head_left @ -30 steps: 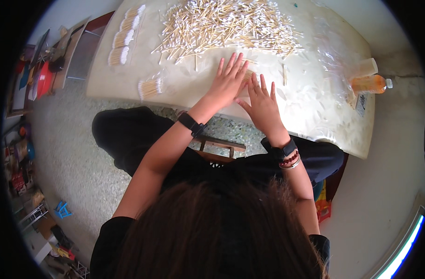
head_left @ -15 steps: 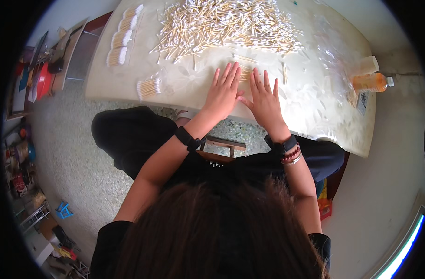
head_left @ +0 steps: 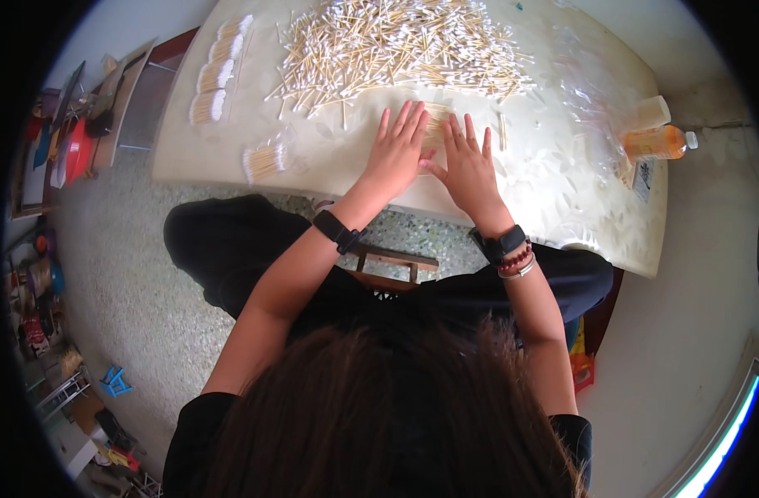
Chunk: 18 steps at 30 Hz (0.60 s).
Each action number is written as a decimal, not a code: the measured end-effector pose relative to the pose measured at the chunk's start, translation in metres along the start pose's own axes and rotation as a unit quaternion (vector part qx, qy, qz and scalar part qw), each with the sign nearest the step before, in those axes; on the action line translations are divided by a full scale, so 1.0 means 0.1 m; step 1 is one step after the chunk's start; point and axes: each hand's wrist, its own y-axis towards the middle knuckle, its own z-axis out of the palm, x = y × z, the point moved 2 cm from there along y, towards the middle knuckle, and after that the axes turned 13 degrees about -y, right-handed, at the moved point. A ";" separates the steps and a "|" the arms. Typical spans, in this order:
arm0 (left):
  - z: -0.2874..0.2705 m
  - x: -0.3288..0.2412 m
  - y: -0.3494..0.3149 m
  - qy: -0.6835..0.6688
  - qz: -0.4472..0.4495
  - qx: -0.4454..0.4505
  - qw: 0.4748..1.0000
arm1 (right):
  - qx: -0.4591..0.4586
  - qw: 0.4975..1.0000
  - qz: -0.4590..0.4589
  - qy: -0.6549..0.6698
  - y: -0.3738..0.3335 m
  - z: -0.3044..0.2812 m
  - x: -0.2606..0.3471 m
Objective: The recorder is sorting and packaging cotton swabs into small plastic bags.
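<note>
My left hand (head_left: pixel 394 152) and my right hand (head_left: pixel 468 170) lie flat on the table (head_left: pixel 338 162), fingers stretched out and pointing away from me. Between their fingers lies a small row of cotton swabs (head_left: pixel 437 118), its ends by my fingertips and partly hidden. The thumbs come close together below the row. Just beyond is a big loose heap of cotton swabs (head_left: pixel 404 50) with white tips and pale wooden sticks. A couple of swabs (head_left: pixel 502 131) lie apart, right of my right hand.
Several packed swab bundles (head_left: pixel 217 75) line the table's left side. One more bundle (head_left: pixel 264 160) in clear plastic lies near the front left edge. At the right are clear plastic bags (head_left: pixel 591 104), an orange drink bottle (head_left: pixel 657 143) and a pale cup (head_left: pixel 653 111).
Both hands have shifted slightly farther from me, around the small row of swabs. Stray swabs beyond the row now lie gathered with it.
</note>
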 end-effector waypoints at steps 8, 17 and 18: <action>-0.06 -0.10 -0.14 -0.040 0.006 -0.015 0.999 | -0.015 0.999 -0.027 0.020 -0.17 -0.03 0.01; -0.03 -0.06 -0.06 -0.051 0.029 -0.005 0.998 | -0.005 0.998 -0.064 0.022 -0.23 -0.09 -0.01; -0.03 -0.08 -0.08 -0.054 0.026 -0.001 0.998 | -0.004 0.998 -0.063 0.023 -0.25 -0.09 -0.01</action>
